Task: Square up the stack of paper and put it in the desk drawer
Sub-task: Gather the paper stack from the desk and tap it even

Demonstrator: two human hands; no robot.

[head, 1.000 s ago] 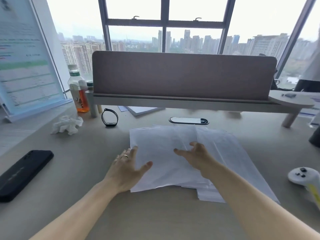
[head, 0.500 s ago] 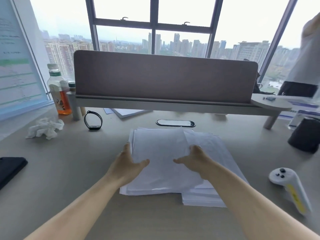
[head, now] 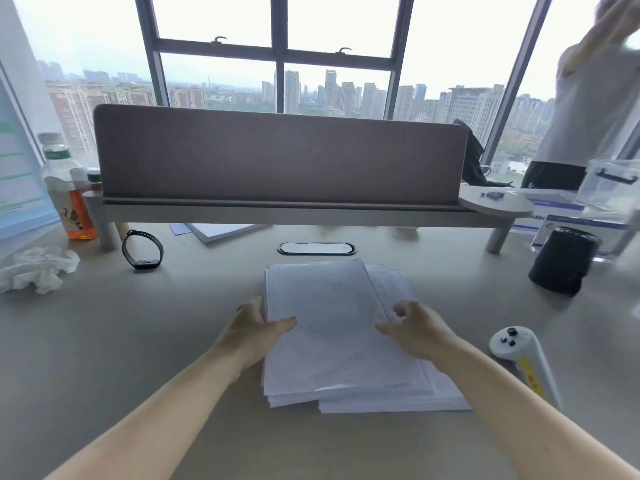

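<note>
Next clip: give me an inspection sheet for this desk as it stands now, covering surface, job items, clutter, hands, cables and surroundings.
Surface: beige desk, with a raised shelf and brown divider panel at the back.
Job's things: stack of paper lies flat at centre, sheets still fanned at the near and right edges; no drawer in view.
Clutter: crumpled tissue, drink bottle, wristband, white controller, black cylinder.
Hands: left hand against the stack's left edge, thumb on top; right hand at its right side, fingers curled.
Cables: nothing seen; oval cable port is there.
Surroundings: window with city view; another person stands at the far right.
</note>
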